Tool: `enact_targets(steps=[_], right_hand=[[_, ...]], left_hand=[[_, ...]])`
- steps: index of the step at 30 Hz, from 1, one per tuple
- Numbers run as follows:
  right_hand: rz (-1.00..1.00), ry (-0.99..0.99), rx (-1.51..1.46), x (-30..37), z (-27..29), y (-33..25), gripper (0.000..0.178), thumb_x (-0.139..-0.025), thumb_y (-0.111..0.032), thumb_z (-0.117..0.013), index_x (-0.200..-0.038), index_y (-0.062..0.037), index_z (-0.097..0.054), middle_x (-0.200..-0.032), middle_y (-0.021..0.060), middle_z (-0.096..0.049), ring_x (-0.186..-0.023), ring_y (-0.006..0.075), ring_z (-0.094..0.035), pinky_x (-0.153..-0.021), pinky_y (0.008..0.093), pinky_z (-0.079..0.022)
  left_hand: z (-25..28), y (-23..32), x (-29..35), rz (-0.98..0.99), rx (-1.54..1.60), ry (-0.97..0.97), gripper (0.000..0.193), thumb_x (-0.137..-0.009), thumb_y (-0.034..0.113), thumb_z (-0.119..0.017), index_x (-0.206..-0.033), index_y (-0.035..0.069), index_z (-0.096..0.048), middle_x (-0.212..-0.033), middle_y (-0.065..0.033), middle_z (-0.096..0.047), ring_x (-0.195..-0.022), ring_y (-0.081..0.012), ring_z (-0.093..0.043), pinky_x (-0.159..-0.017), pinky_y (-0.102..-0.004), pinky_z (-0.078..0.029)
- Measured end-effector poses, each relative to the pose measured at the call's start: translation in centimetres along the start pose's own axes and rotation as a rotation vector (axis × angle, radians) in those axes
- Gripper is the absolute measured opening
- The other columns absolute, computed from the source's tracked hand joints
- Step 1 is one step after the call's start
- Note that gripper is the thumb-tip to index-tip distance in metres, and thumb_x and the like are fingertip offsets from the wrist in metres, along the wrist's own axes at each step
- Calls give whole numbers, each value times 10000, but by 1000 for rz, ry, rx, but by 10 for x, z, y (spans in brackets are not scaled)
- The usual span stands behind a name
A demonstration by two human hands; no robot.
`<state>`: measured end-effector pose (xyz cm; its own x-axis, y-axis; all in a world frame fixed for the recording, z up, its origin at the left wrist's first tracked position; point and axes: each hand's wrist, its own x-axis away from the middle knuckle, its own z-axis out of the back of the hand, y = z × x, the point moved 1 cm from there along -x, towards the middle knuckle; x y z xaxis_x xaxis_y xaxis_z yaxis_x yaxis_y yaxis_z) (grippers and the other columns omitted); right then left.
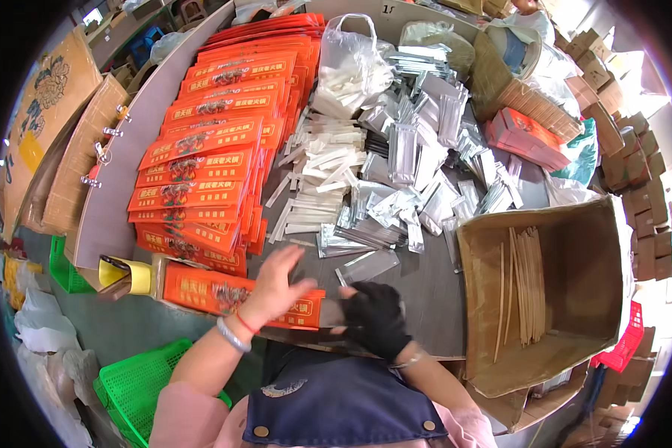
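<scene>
My left hand point(276, 284), bare with a red string and a silver bangle at the wrist, has its fingers spread. It is over the right part of a flat red printed paper sleeve point(201, 287) at the table's near edge. Just right of that sleeve's end is my right hand point(377, 321), in a black fingerless glove. Its thumb and forefinger are apart, slightly blurred, and I see nothing between them. Beyond it lies a clear flat packet point(369, 267). A large overlapping pile of red sleeves point(209, 142) covers the table's left side.
White paper-wrapped strips point(325, 168) and silvery packets point(403, 153) are heaped mid-table, behind them a clear plastic bag point(351, 75). At right, a cardboard box point(582, 299) holds thin wooden sticks point(526, 287). A yellow-lined holder point(138, 278) juts at left, above a green crate point(138, 384).
</scene>
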<state>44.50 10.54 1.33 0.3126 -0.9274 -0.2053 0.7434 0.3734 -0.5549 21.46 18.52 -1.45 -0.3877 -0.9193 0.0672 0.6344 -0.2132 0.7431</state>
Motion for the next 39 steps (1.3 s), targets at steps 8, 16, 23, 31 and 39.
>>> enact_targets(steps=[8, 16, 23, 31, 39], right_hand=[[-960, 584, 677, 159, 108, 155, 430, -843, -246, -698, -1191, -13, -602, -1146, 185, -603, -1080, 373, -558, -950, 463, -446], [-1277, 354, 541, 185, 113, 181, 266, -861, -178, -609, -1073, -20, -580, -1096, 193, -580, -1069, 391, -539, -902, 469, -458], [-1238, 260, 481, 182, 108, 178, 236, -897, -148, -557, -1086, -8, -534, -1040, 215, -582, -1003, 400, -558, -888, 485, -449], [-1074, 930, -11, 161, 109, 138, 170, -991, -133, -471, -1080, 6, -509, -951, 153, -584, -862, 245, -588, -797, 347, -477], [-578, 396, -53, 109, 102, 82, 133, -890, -86, -625, -1006, -27, -654, -893, 161, -622, -828, 352, -605, -746, 372, -485]], left_hand=[[2, -36, -68, -288, -476, 137, 123, -789, 80, -681, -885, 53, -609, -915, -113, -588, -890, -329, -566, -780, -427, -464], [26, 7, -55, -290, -687, 189, 51, -838, 26, -583, -879, 50, -562, -836, -127, -557, -828, -330, -560, -727, -439, -460], [-62, 76, -134, -329, -229, 248, 98, -827, 72, -651, -865, 26, -573, -893, -165, -580, -870, -369, -562, -789, -453, -462], [-83, 79, -160, -242, -231, 258, 231, -745, 118, -761, -932, 32, -657, -870, -141, -673, -828, -338, -641, -734, -423, -511], [-29, 74, -30, -278, -160, -378, 123, -743, 160, -728, -820, 75, -683, -753, -145, -651, -735, -332, -647, -665, -436, -502]])
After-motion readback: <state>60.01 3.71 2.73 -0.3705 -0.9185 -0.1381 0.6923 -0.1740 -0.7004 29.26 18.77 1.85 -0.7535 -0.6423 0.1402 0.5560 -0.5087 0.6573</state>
